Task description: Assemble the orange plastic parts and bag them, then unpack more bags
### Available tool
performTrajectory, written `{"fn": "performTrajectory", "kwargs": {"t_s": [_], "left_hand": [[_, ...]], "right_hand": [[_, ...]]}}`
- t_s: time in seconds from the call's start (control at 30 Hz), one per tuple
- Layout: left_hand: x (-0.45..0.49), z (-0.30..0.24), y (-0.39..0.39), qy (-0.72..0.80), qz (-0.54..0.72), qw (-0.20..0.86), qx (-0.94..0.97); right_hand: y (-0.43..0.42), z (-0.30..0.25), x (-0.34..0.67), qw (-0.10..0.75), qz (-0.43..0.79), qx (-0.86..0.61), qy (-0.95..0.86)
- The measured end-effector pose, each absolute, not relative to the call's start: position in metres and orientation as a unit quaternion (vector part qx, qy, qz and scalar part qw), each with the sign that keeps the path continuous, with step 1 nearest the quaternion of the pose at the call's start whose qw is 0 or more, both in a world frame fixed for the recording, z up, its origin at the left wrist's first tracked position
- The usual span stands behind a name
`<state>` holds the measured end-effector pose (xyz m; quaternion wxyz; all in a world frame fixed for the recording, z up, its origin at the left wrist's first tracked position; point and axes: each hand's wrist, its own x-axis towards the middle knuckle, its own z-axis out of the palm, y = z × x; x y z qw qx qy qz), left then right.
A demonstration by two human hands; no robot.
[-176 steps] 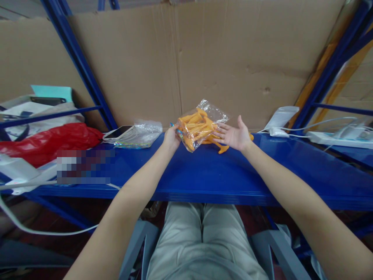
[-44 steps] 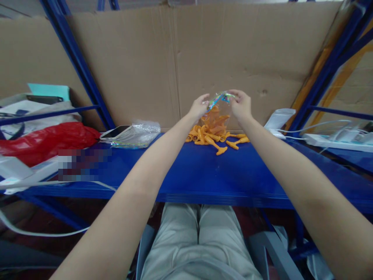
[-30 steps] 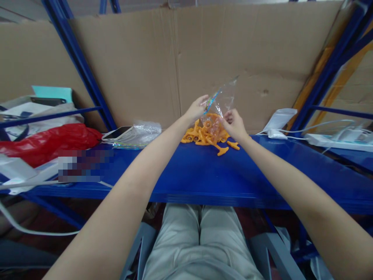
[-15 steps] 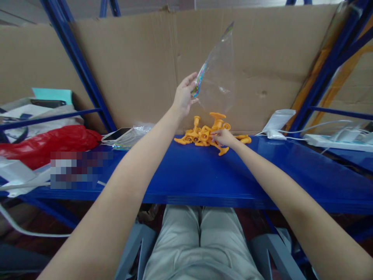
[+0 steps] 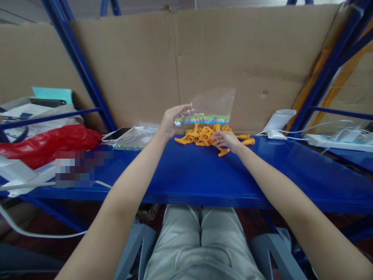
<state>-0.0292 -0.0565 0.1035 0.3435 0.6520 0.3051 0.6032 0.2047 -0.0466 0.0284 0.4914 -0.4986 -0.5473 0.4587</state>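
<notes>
My left hand (image 5: 171, 118) is closed on a clear plastic bag (image 5: 214, 101) with a colourful printed strip along its lower edge. The bag hangs just above and behind a pile of orange plastic pieces (image 5: 201, 136), which have cup-like round ends and curved arms. At the right side of that pile, my right hand (image 5: 227, 140) has its fingers stretched out over the pieces. It touches or nearly touches them, and nothing is plainly gripped. A few more orange pieces (image 5: 247, 140) lie just right of this hand.
Left on the blue shelf (image 5: 204, 179) lie a phone (image 5: 118, 134), clear plastic packaging (image 5: 145, 134) and a red bag (image 5: 58, 142). A white device with cables (image 5: 276, 124) and a power strip (image 5: 338, 142) are at right. Cardboard (image 5: 131, 70) stands behind, between blue posts.
My left hand has come down and slightly left, lowering the bag, whose printed strip has turned from steep to level. My right hand's fingers have spread, and a raised orange piece sits lower.
</notes>
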Motion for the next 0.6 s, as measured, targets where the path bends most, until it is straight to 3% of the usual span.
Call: {"fn": "performTrajectory", "kwargs": {"t_s": [0.37, 0.6], "left_hand": [[-0.039, 0.020, -0.031, 0.388, 0.429, 0.448, 0.682], [-0.028, 0.013, -0.029, 0.377, 0.465, 0.473, 0.646]], "right_hand": [[-0.043, 0.027, 0.219, 0.530, 0.519, -0.460, -0.489], [-0.055, 0.030, 0.202, 0.593, 0.456, -0.503, -0.434]]}}
